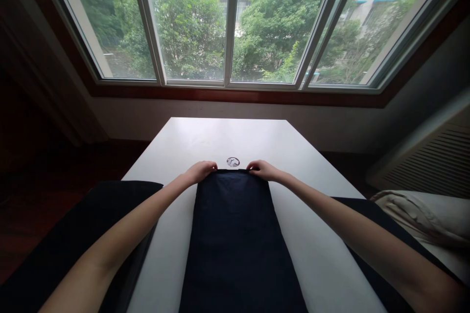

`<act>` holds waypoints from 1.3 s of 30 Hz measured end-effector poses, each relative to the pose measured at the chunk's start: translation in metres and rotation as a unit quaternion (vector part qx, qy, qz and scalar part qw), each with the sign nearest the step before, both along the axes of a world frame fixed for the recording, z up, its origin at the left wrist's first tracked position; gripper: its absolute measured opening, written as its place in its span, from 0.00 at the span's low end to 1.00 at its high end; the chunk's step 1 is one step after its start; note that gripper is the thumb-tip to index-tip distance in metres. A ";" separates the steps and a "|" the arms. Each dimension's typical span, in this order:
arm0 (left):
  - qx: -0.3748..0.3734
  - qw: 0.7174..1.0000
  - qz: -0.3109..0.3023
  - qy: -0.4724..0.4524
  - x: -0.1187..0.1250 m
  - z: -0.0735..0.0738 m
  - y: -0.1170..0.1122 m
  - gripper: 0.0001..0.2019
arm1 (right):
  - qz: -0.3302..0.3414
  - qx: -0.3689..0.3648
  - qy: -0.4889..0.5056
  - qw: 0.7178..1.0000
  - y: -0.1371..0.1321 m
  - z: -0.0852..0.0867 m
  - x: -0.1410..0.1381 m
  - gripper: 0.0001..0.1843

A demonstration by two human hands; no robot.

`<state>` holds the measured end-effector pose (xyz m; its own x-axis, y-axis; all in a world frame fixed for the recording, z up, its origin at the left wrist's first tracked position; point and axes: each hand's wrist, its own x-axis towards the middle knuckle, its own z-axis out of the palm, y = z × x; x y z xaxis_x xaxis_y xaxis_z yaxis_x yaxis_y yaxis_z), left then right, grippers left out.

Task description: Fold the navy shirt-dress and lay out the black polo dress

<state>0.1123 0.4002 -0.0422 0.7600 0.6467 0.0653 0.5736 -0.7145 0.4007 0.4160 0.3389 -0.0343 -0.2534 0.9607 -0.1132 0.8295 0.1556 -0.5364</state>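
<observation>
A navy cloth is laid flat, lengthwise, along the middle of a white worktop, running from the centre of the frame to the bottom edge. The left hand and right hand are held well apart, one at each far corner of the cloth, with the fingers over its edge; whether the edge is pinched cannot be determined. A small round disc lies on the worktop just beyond the cloth, between the hands. Dark fabric is observed at lower left, and more at lower right; any connection to the cloth is hidden. Pale bedding is noted at right. A window occupies the top of the frame.
</observation>
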 end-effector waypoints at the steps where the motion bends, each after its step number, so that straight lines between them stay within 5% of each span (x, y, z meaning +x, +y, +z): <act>1: 0.001 1.000 0.007 0.004 0.000 -0.002 -0.001 0.12 | -0.008 -0.006 0.000 1.000 -0.001 -0.001 0.001 0.14; 11: 0.003 0.999 0.021 0.032 0.019 0.003 -0.005 0.15 | -0.006 -0.006 -0.018 1.000 -0.004 0.013 -0.017 0.16; 16: -0.033 0.996 0.066 0.043 0.026 -0.003 -0.003 0.09 | -0.033 0.003 -0.030 0.999 0.005 0.011 -0.026 0.10; 23: -0.066 0.990 0.107 0.061 0.013 -0.010 -0.005 0.17 | -0.069 -0.087 -0.010 0.994 0.004 -0.004 -0.013 0.24; 29: -0.093 0.991 0.074 0.064 0.009 -0.001 -0.014 0.19 | -0.055 -0.217 0.024 0.974 -0.006 0.006 -0.003 0.26; 34: -0.108 0.992 0.058 0.036 0.015 0.019 -0.020 0.24 | -0.027 -0.217 0.134 0.967 -0.023 0.030 0.012 0.29; 39: -0.088 0.995 0.028 -0.032 0.037 0.074 -0.036 0.25 | -0.020 -0.100 0.111 0.989 -0.045 0.084 0.050 0.30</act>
